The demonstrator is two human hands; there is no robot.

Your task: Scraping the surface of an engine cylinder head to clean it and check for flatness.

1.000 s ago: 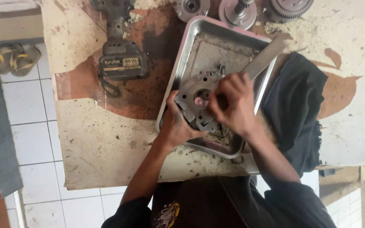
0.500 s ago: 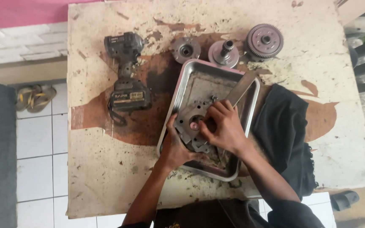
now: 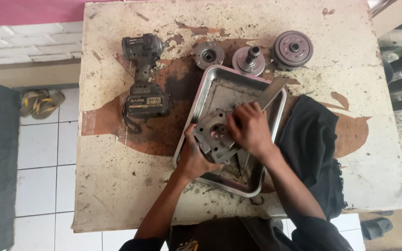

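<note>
A grey metal engine plate point(image 3: 214, 131) with a round hole in its middle lies in a shallow steel tray point(image 3: 205, 88) on a worn table. My left hand point(image 3: 192, 155) grips the plate's near-left edge. My right hand point(image 3: 249, 128) rests on the plate's right side, fingers curled over it; whether it holds a small tool is hidden. A flat metal scraper blade point(image 3: 271, 92) leans on the tray's far-right rim, just beyond my right hand.
A cordless impact driver point(image 3: 144, 76) lies left of the tray. Three round clutch and gear parts point(image 3: 209, 54) point(image 3: 250, 59) point(image 3: 294, 48) sit along the far side. A black cloth point(image 3: 313, 144) lies right of the tray. Sandals point(image 3: 40, 103) rest on the tiled floor.
The view has pulled back and shifted, so more of the table's far side shows. Both hands stay on the plate in the tray, with the right hand slightly moved over it.
</note>
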